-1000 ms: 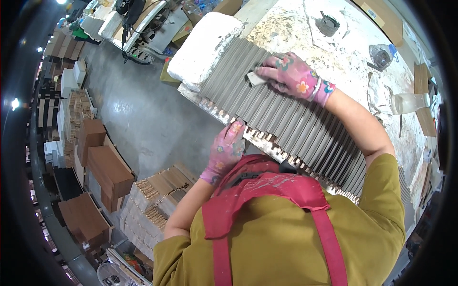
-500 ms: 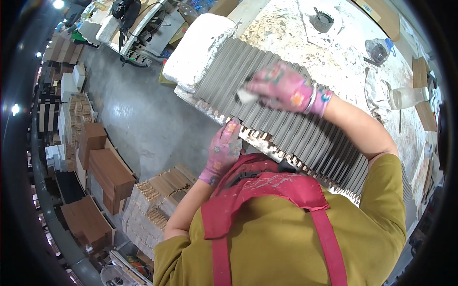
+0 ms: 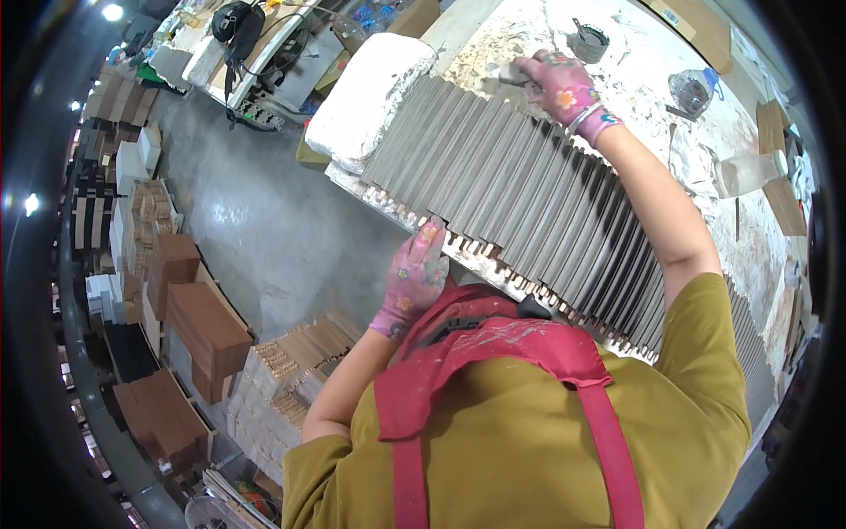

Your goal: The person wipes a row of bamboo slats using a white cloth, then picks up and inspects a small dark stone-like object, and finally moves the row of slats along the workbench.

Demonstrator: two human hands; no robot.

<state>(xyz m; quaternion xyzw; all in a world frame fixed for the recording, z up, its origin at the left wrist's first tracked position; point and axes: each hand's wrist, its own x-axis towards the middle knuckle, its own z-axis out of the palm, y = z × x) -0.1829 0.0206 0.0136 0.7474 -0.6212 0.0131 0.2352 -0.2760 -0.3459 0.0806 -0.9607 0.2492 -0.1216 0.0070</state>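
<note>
Many long grey strips with pale wooden ends lie side by side across the worktable. My right hand, in a pink flowered glove, is over the strips' far ends, its fingers closed on a small pale pad; blur hides the pad's exact kind. My left hand, gloved alike, is at the strips' near ends, with its fingertips pressed together at the end of one strip that juts out slightly.
A white wrapped bundle sits at the strips' left end. Beyond them on the stained worktable are a dark round tin, a clear plastic container and a translucent jar. Brown boxes and stacked strips stand at left.
My right hand has moved with the pad away from me, from the middle of the strips to their far ends. My left hand has stayed in place.
</note>
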